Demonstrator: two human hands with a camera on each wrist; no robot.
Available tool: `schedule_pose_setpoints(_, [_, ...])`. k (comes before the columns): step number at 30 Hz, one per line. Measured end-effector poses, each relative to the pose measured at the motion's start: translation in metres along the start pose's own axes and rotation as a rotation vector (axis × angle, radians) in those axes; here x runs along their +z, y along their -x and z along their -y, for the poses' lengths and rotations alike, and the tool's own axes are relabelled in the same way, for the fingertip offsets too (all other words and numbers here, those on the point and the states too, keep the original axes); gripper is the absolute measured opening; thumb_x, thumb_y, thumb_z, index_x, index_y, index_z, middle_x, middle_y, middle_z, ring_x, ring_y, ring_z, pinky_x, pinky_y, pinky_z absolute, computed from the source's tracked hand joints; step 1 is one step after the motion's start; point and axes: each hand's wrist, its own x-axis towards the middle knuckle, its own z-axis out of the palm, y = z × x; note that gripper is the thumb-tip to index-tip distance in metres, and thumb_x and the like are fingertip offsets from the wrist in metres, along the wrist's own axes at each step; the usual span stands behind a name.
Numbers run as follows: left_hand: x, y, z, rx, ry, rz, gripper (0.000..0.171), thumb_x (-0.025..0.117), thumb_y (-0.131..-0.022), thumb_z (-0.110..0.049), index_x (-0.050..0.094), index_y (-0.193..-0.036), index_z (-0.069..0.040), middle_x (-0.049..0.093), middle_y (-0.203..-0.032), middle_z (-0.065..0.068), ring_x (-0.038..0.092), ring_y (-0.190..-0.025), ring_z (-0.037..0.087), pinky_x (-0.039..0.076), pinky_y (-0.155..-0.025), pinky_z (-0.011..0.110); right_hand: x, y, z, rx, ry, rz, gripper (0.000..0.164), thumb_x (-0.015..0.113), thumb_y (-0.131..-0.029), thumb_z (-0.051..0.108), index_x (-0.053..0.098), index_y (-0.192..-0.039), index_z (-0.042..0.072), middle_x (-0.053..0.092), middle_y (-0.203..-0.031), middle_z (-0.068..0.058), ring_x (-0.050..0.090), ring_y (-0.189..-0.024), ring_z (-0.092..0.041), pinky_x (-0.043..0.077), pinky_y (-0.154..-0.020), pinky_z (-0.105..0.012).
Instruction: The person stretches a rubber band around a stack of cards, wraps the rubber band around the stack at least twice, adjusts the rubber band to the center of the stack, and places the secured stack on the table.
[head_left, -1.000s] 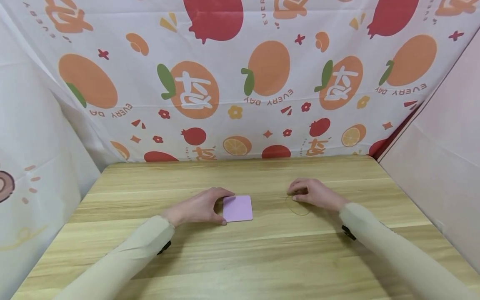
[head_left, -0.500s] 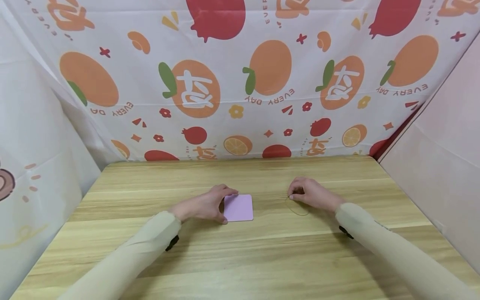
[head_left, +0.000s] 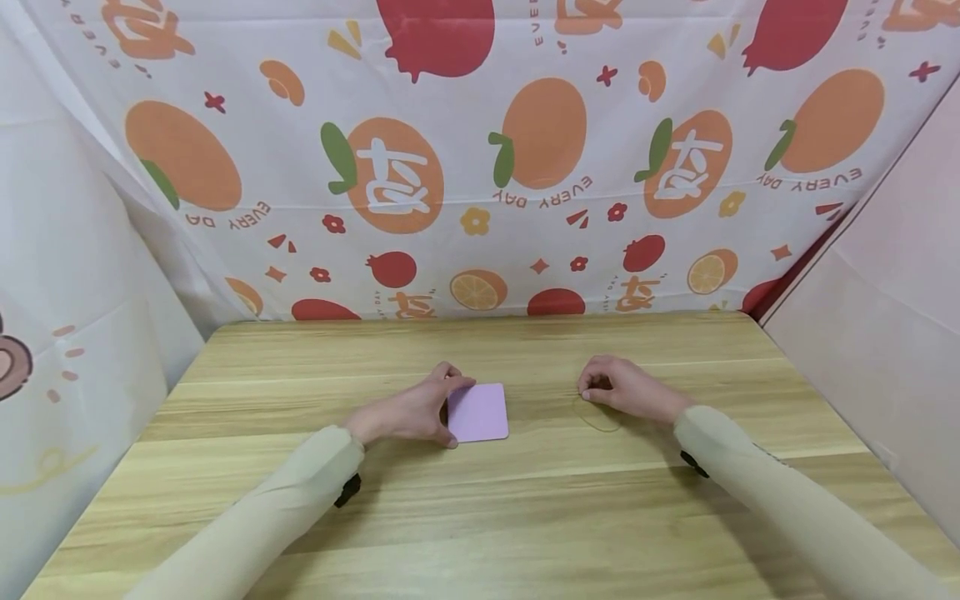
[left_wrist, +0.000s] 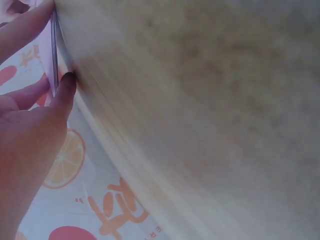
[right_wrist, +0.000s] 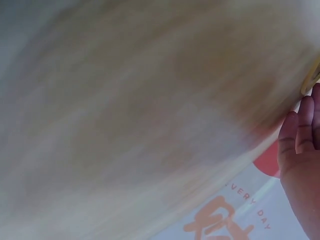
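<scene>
A thin lilac square with rounded corners (head_left: 478, 413) is near the middle of the wooden table. My left hand (head_left: 414, 410) grips it from the left, thumb at its near corner and fingers at its far corner. In the left wrist view the square's edge (left_wrist: 54, 55) shows several thin layers, so it looks like a small stack. To the right, my right hand (head_left: 628, 388) pinches a thin yellowish rubber band (head_left: 602, 430) between thumb and fingertips; the loop hangs toward me. Only a bit of the band (right_wrist: 308, 82) appears in the right wrist view.
The wooden table (head_left: 495, 525) ends at a fruit-print curtain (head_left: 472, 150) at the back. A white cloth (head_left: 97, 250) hangs on the left, and a pale panel (head_left: 885, 308) stands on the right.
My left hand has shifted slightly right and away from me, and the lilac square's far edge has moved slightly. My right fingertips have closed together on the rubber band, which has barely moved.
</scene>
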Motion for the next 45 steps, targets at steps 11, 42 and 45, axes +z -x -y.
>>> schedule_pose_setpoints(11, [-0.001, 0.0, -0.002, -0.029, -0.029, 0.01, 0.081, 0.088, -0.07, -0.006, 0.045, -0.14, -0.002, 0.053, -0.121, 0.008, 0.051, -0.1, 0.022, 0.047, -0.086, 0.036, -0.004, 0.006, 0.003, 0.042, -0.126, 0.007, 0.004, 0.066, -0.094, 0.008, 0.067, -0.096, 0.012, 0.064, -0.092, 0.003, 0.057, -0.085, -0.014, 0.049, -0.076, -0.028])
schedule_pose_setpoints(42, [0.001, 0.007, -0.008, -0.048, 0.143, -0.028, 0.088, 0.082, -0.07, 0.009, 0.041, -0.145, -0.012, 0.051, -0.132, 0.011, 0.051, -0.105, 0.026, 0.048, -0.089, 0.04, -0.004, 0.015, 0.009, 0.14, -0.412, 0.014, 0.01, 0.057, -0.1, 0.008, 0.063, -0.1, 0.001, 0.071, -0.092, -0.012, 0.067, -0.081, -0.028, 0.051, -0.061, -0.028])
schedule_pose_setpoints(45, [0.002, 0.007, -0.007, -0.058, 0.163, -0.033, 0.088, 0.081, -0.071, 0.009, 0.04, -0.146, -0.012, 0.051, -0.131, 0.01, 0.051, -0.104, 0.025, 0.048, -0.089, 0.041, -0.005, 0.015, 0.011, 0.132, -0.438, 0.007, 0.011, 0.057, -0.1, 0.008, 0.063, -0.1, -0.001, 0.071, -0.092, -0.014, 0.067, -0.08, -0.028, 0.054, -0.065, -0.03])
